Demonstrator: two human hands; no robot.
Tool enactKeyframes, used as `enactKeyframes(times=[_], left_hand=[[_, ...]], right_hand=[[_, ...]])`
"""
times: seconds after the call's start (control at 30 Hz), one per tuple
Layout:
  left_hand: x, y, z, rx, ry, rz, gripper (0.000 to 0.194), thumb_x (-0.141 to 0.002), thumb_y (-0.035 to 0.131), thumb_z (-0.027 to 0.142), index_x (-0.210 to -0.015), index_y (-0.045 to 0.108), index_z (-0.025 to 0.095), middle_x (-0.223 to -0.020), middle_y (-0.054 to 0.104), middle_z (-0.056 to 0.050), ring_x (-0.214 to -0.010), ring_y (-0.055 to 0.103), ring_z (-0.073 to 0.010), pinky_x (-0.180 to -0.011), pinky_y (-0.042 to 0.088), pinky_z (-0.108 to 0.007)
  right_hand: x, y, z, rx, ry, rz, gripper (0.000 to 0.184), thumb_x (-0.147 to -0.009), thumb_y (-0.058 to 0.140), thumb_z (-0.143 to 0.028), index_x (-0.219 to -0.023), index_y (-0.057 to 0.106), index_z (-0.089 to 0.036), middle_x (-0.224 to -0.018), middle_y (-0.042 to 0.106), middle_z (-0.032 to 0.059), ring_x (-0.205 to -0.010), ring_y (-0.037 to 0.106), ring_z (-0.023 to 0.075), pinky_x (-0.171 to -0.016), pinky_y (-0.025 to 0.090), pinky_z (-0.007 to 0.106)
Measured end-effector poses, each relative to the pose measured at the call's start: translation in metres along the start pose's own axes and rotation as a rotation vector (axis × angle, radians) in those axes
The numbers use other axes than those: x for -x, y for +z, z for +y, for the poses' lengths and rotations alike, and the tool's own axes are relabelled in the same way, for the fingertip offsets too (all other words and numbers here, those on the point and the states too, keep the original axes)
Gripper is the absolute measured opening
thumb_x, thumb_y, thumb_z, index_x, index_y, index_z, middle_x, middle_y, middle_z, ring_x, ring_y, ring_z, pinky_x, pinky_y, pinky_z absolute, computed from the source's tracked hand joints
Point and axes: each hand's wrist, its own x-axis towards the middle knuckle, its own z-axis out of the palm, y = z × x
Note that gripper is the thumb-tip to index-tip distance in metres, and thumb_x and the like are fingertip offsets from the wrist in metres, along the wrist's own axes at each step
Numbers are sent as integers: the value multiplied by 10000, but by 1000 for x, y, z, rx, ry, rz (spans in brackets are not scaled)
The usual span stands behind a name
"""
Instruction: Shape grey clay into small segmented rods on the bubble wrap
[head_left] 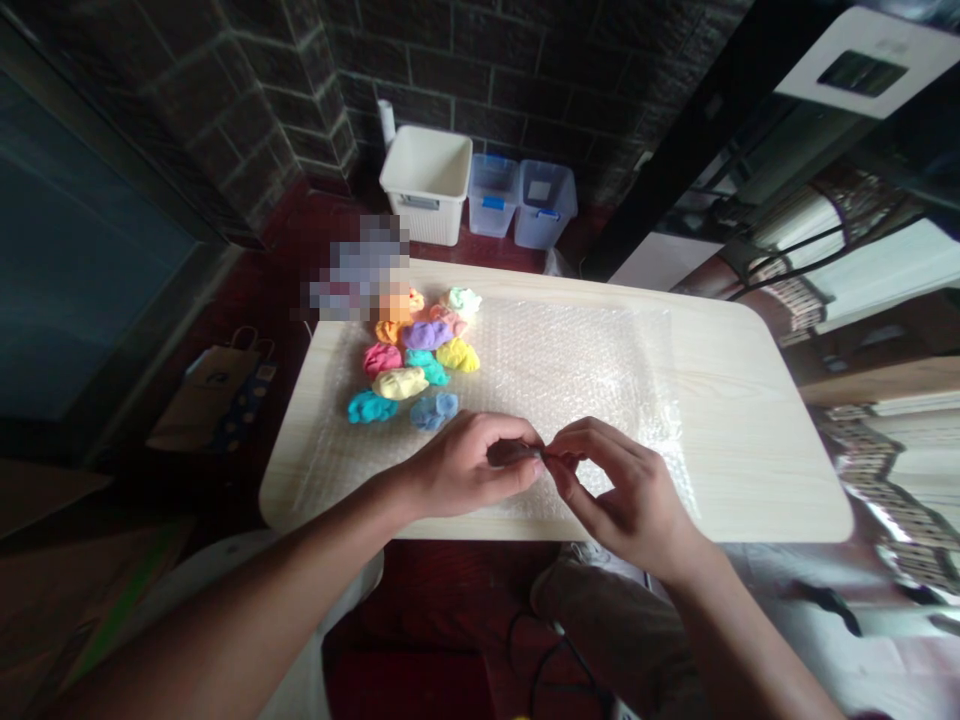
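My left hand [476, 468] and my right hand [628, 492] meet over the near edge of the table. Between their fingertips is a small dark, thin piece [514, 453], pinched from both sides; its kind is unclear, and the fingers partly hide it. Below them lies a sheet of bubble wrap [570, 350]. Soft, clay-like lumps are grouped on its left part, among them a blue lump [434, 411] closest to my left hand, a teal lump [372, 406], a pale yellow lump [400, 383], a purple lump [426, 335] and a bright yellow lump [458, 355].
The pale wooden table [757, 430] has rounded corners. Beyond its far edge stand a white basket [427, 190] and two clear plastic bins [544, 205] by a dark brick wall. A paper bag [199, 395] is on the floor at left. One patch by the table's far-left corner is pixelated.
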Motion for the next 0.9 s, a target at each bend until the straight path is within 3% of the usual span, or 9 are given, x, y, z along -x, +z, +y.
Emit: enactKeyframes(times=[0.17, 0.3, 0.43, 0.67, 0.9], left_hand=[[1, 5, -2, -66, 74, 111, 55, -881, 687, 173, -916, 716, 143, -794, 639, 10, -719, 578, -117, -650, 422, -230], [0, 6, -4, -144, 109, 195, 160, -806, 797, 139, -959, 754, 149, -896, 727, -21, -823, 662, -147, -740, 480, -247], [-1, 6, -7, -168, 109, 244, 225, -780, 858, 161, -988, 771, 150, -921, 758, -41, -823, 693, -162, -738, 508, -261], [1, 9, -10, -299, 173, 224, 221, -799, 860, 170, -995, 758, 157, -916, 745, -46, -846, 697, -185, -730, 510, -272], [4, 14, -12, -393, 209, 190, 117, -884, 763, 190, -996, 734, 173, -926, 711, -41, -860, 672, -184, -764, 499, -290]], right_hand=[[-2, 4, -1, -3, 92, 32, 63, -951, 627, -130, -950, 652, -188, -842, 653, 39, -714, 640, 174, -647, 528, 315], [-4, 3, -2, -97, 218, 29, 58, -972, 650, -203, -972, 705, -183, -867, 711, 56, -738, 697, 184, -640, 555, 302], [-5, 2, 0, -233, 348, 25, 164, -969, 693, -309, -1022, 763, -171, -891, 773, 89, -732, 746, 207, -604, 586, 301], [-2, 8, 3, -163, 370, 70, 96, -907, 736, -271, -894, 774, -183, -786, 791, 62, -677, 762, 212, -577, 581, 288], [0, 22, 2, -199, 466, 114, 73, -872, 679, -223, -813, 697, -183, -692, 705, 32, -604, 643, 172, -482, 461, 256]])
